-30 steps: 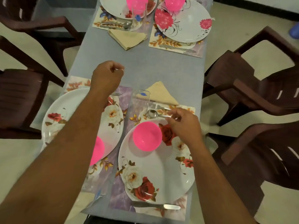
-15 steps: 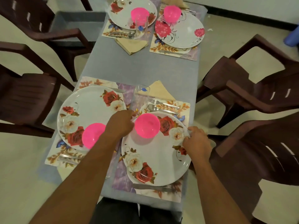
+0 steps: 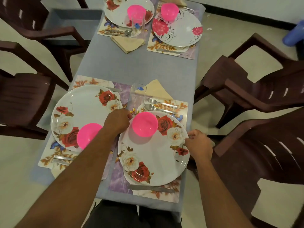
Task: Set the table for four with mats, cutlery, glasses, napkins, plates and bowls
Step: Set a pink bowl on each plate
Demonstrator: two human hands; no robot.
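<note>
A white rose-patterned plate lies on the near right mat with a pink bowl on it. My left hand grips the plate's left rim and my right hand grips its right rim. A knife lies below the plate. A fork, a spoon, a clear glass and a beige napkin sit above it. The near left plate holds another pink bowl, partly hidden by my left arm.
Two more set places lie at the far end: a rose plate and a pink-flower plate, each with a pink bowl, plus a glass and napkin. Brown plastic chairs flank the grey table.
Both hands left the cutlery area and came down to the near right plate, taking hold of its two rims. The view pulled back and shows more of the table.
</note>
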